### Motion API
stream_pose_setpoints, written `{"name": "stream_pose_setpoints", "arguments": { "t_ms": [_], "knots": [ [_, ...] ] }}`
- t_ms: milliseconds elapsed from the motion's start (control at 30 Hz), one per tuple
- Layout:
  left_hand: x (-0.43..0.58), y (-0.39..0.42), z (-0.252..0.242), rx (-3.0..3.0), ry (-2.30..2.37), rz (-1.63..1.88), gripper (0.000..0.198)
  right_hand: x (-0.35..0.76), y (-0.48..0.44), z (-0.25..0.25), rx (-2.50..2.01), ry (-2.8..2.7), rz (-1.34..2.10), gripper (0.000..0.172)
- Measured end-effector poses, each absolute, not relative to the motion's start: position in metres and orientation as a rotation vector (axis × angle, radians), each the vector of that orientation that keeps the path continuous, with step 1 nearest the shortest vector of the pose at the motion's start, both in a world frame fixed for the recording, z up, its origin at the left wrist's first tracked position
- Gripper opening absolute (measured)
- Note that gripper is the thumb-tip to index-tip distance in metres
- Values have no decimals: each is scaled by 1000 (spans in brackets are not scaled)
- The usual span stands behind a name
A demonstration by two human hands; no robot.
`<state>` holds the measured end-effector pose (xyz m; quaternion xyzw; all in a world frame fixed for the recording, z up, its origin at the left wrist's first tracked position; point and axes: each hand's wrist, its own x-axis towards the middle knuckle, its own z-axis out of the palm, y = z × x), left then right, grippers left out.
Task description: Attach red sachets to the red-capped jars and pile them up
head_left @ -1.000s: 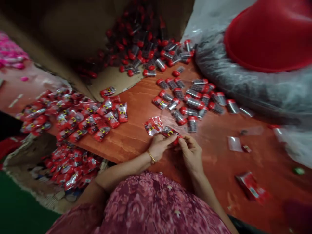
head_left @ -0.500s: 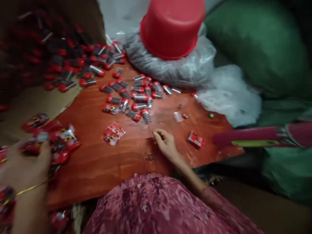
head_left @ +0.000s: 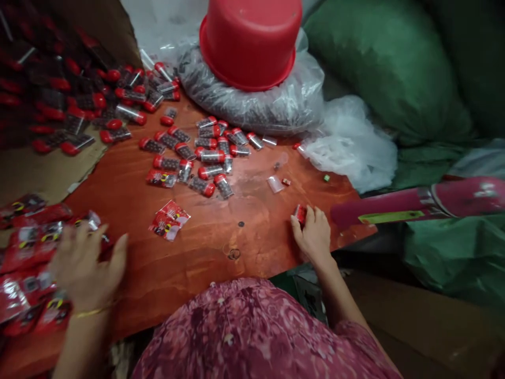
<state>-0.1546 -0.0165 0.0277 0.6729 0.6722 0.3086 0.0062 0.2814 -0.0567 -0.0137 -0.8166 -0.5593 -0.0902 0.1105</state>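
Note:
At the right side of the orange tabletop, my right hand [head_left: 314, 232] has its thumb and fingers around a small stack of red printed cards [head_left: 300, 212], still at table height. My left hand [head_left: 87, 266] is slightly blurred, with its fingers spread and nothing held in them. It hovers over or rests beside a group of red printed packets [head_left: 29, 252] at the left; which of the two I cannot tell. Between the hands lie a few loose red cards [head_left: 169, 220]. Beyond them is a cluster of clear tubes with red caps [head_left: 211, 155], filled with dark beads.
A cardboard box [head_left: 94, 26] spills many more tubes at the back left. A red tub [head_left: 252, 42] sits upside down on a filled clear bag [head_left: 252, 110]. A pink pole [head_left: 394, 205] juts in from the right. Green sacks [head_left: 386, 68] stand behind.
My right hand has moved right, from the middle of the table to the red card stack. My left hand has let go of the packets and opened. The view has shifted slightly.

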Motion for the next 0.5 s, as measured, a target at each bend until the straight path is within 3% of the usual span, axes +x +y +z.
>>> {"name": "stream_pose_setpoints", "arguments": {
  "t_ms": [133, 333, 500],
  "knots": [
    [-119, -10, 12, 2218, 2148, 838, 30, 277, -46, -35, -2329, -1713, -183, 59],
    [-84, 3, 4, 2216, 2017, 507, 35, 253, -10, -35, -2315, -1620, -90, 64],
    [-75, 7, -4, 2139, 1985, 456, 34, 249, -16, -27, -2207, -1614, -206, 60]
  ]
}}
